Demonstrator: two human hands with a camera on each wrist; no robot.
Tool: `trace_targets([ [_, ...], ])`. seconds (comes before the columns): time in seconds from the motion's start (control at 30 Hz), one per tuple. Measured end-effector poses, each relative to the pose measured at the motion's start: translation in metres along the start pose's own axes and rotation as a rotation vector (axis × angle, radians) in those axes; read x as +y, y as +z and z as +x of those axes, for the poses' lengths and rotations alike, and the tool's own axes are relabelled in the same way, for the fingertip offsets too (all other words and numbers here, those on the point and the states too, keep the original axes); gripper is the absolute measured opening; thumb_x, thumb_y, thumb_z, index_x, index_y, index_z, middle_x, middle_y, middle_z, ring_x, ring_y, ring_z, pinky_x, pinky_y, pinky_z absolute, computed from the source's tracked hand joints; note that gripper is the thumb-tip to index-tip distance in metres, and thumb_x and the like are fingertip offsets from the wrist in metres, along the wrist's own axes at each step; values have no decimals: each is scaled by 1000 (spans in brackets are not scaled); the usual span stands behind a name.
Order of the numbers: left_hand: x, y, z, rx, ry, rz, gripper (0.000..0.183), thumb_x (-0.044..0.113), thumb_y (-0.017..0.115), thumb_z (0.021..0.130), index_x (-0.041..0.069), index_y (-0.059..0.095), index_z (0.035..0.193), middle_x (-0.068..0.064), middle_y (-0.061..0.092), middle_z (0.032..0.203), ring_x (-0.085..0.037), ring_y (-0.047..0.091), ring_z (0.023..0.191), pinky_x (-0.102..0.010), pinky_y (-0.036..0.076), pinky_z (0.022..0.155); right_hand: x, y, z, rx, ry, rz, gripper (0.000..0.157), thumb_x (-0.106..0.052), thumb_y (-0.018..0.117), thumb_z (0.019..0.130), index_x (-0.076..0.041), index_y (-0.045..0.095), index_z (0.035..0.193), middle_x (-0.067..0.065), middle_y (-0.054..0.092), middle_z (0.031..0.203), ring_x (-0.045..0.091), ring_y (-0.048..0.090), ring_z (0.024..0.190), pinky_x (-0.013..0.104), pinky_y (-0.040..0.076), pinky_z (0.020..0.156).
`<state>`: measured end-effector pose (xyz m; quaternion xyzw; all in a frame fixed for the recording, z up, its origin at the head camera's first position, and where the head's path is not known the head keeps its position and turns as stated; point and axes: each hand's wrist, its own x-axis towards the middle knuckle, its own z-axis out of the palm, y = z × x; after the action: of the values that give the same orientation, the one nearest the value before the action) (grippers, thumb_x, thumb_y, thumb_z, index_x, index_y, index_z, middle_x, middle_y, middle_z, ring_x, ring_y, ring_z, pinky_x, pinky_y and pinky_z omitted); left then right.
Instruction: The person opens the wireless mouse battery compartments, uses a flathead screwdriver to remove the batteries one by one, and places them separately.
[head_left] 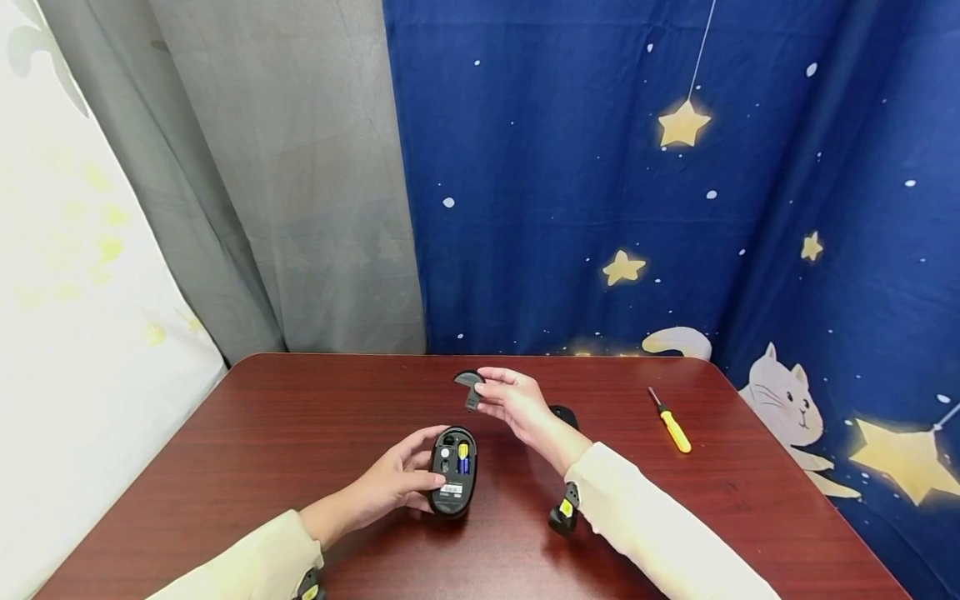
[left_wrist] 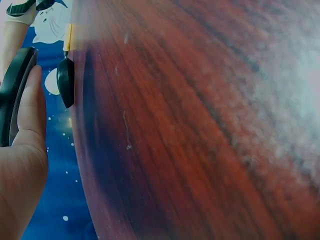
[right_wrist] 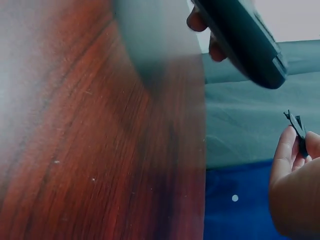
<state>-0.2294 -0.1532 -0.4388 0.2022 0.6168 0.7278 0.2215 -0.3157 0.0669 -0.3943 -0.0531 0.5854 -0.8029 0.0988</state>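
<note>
In the head view my left hand (head_left: 393,475) holds a black computer mouse (head_left: 452,482) above the table, its underside turned up. The battery bay lies uncovered, with a yellow-and-blue battery (head_left: 463,458) inside. My thumb lies across the underside and the other fingers go round the far side. Up and to the right of the mouse, my right hand (head_left: 517,405) pinches the dark battery cover (head_left: 470,381), apart from the mouse. The right wrist view shows this cover (right_wrist: 298,132) edge-on between thumb and fingers, with the mouse (right_wrist: 242,42) above it.
A screwdriver (head_left: 672,425) with a yellow handle lies on the right of the brown table (head_left: 315,417). Behind my right wrist is a black rounded object (head_left: 564,414), partly hidden. Curtains (head_left: 562,208) hang beyond the table's back edge.
</note>
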Motion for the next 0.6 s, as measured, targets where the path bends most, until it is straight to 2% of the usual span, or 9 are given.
trace_targets([
  [0.3,1,-1,-2,1,5,-7,72,-1,61,92,9,22,151,-24,55,127,-34,65,99,-47,56,75,21,1,23,84,14,-41,36,14,63,84,14,57,120,9,63,90,15,66,71,28,57,67],
  [0.6,2,-4,-3,8,1,-15,72,-1,60,92,9,22,151,-26,53,130,-36,64,102,-50,55,77,35,3,35,85,67,-82,41,21,59,81,15,56,121,13,63,92,15,64,69,28,57,68],
])
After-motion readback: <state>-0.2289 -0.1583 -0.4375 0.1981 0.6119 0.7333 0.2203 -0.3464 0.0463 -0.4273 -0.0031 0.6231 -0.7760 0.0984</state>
